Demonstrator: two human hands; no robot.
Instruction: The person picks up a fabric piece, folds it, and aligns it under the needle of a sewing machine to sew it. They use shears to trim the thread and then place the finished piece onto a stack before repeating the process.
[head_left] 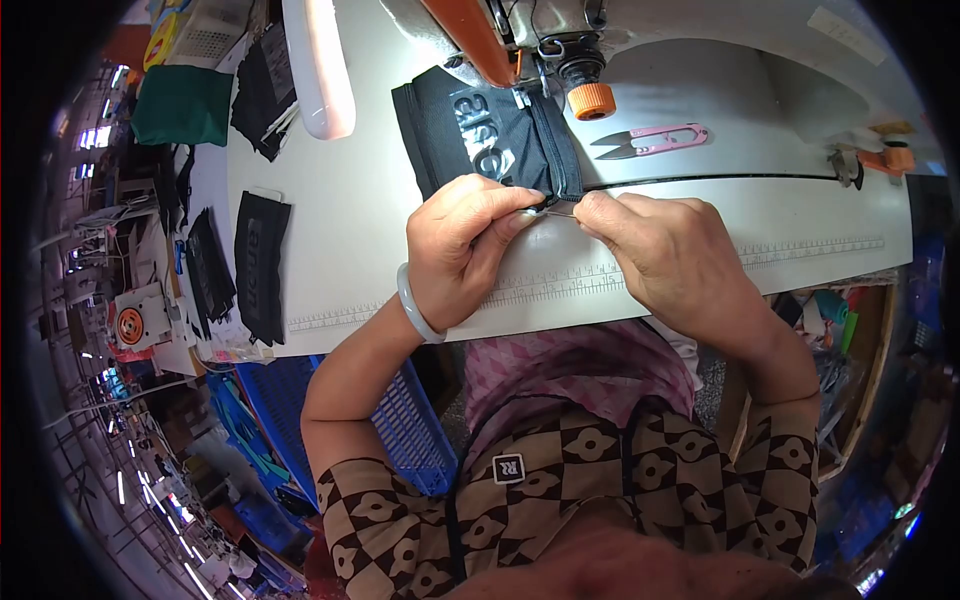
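A black fabric piece (pixel 445 130) with shiny lettering lies under the sewing machine's presser foot (pixel 522 97). A black zipper (pixel 562 160) runs along its right side. At the near end of the zipper, my left hand (pixel 465 235) is closed, thumb and forefinger pinching the black fabric. Just to the right, my right hand (pixel 660 240) is closed too, holding a thin pin-like piece (pixel 562 214) that points toward the left fingertips. What exactly this piece is cannot be made out. The left fingers cover the fabric's near corner.
Pink-handled thread snips (pixel 655 142) lie right of the fabric. A printed ruler scale (pixel 560 283) runs along the table's front. More black lettered pieces (pixel 262 268) and a green cloth (pixel 180 105) are at left. A blue plastic crate (pixel 410 420) stands below the table edge.
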